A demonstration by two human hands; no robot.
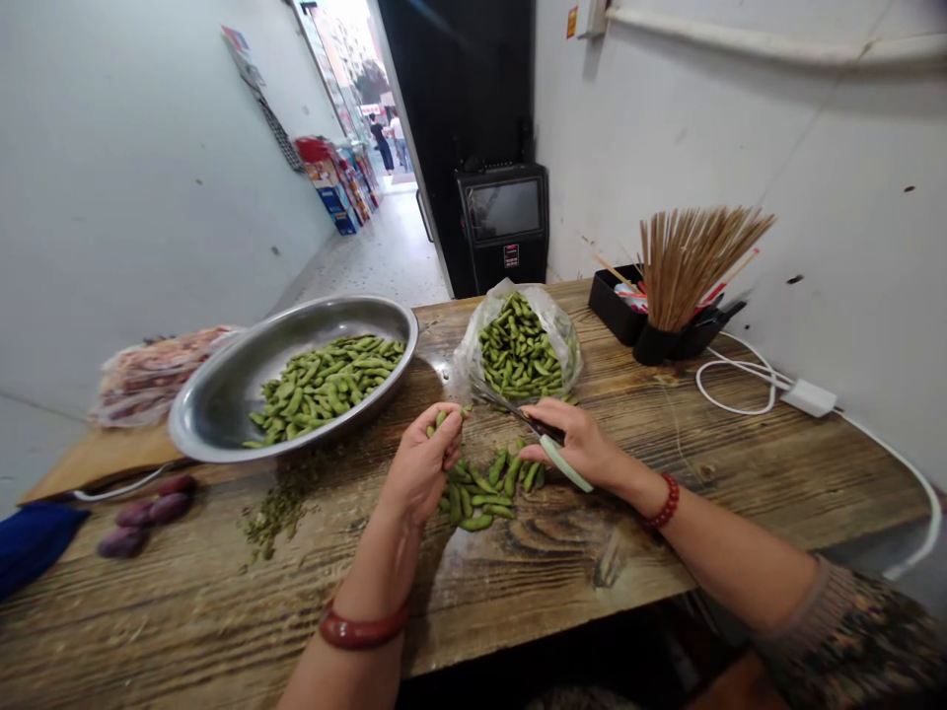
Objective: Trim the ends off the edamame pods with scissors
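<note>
My left hand [427, 456] is closed around an edamame pod [441, 419], whose tip pokes out between thumb and fingers. In my right hand [573, 444] is a pair of scissors [556, 461] with pale green handles, its blades angled toward the left hand. Below and between both hands lies a small heap of edamame pods [473, 498] on the wooden table. Just beyond them stands a clear plastic bag [569, 340] full of pods. To the left, a wide steel basin [211, 419] holds many more pods.
Snipped green trimmings [277, 508] are scattered left of my left arm. Several purple fruits [152, 518] and a bag of meat [159, 375] lie at far left. Bundled skewers [685, 261], a black box [618, 306] and a white cable [740, 404] sit at right.
</note>
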